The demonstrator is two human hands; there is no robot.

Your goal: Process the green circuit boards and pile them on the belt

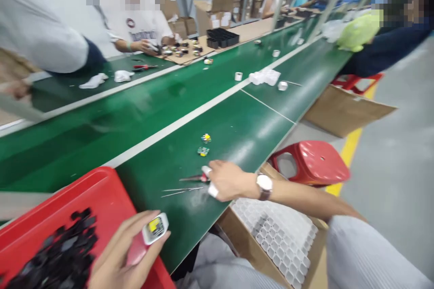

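My left hand (125, 253) grips a small white plastic housing (163, 225) between thumb and fingers. Its open end faces up, and a circuit board with a yellow part (155, 226) shows inside. Over on the green worktop, my right hand (225, 180) has its curled fingers around the handle of a red-handled tool (193, 178), with white covers on two fingertips. Tweezers (181, 191) lie just beside that hand, close to its thumb. Farther up the worktop rest two small circuit assemblies with yellow parts, one green (203, 151) and one mostly yellow and white (205, 138).
A red tray (115, 194) of black pieces stands at left. Below the worktop edge is a carton with white housings (281, 239); a red stool (318, 162) stands beyond. White housings (238, 76) sit along the green belt. Co-workers sit across and farther along.
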